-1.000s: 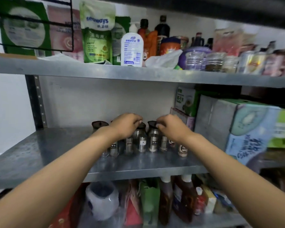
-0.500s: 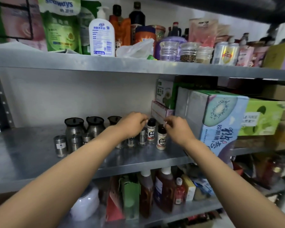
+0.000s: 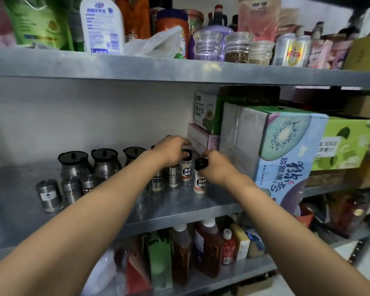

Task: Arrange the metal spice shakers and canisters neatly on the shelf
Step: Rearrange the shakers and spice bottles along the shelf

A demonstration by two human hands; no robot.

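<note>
Cluttered pantry, steel shelf (image 3: 169, 207). Left hand (image 3: 173, 151) grips black-pepper shaker (image 3: 186, 167) cap; right hand (image 3: 215, 165) grips white-pepper shaker (image 3: 200, 180) cap. Step: aligning right end of row. Next: likely nudge both flush with metal canisters (image 3: 104, 162).

White wall (image 3: 94, 116), metal shelving (image 3: 179, 71) (dimly lit)

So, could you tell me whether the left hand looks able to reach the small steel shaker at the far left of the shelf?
Probably yes. That small steel shaker stands alone at the front of the shelf with nothing before it. The left hand is busy at the black-capped pepper bottle, so it would first have to let go and swing left.
</note>
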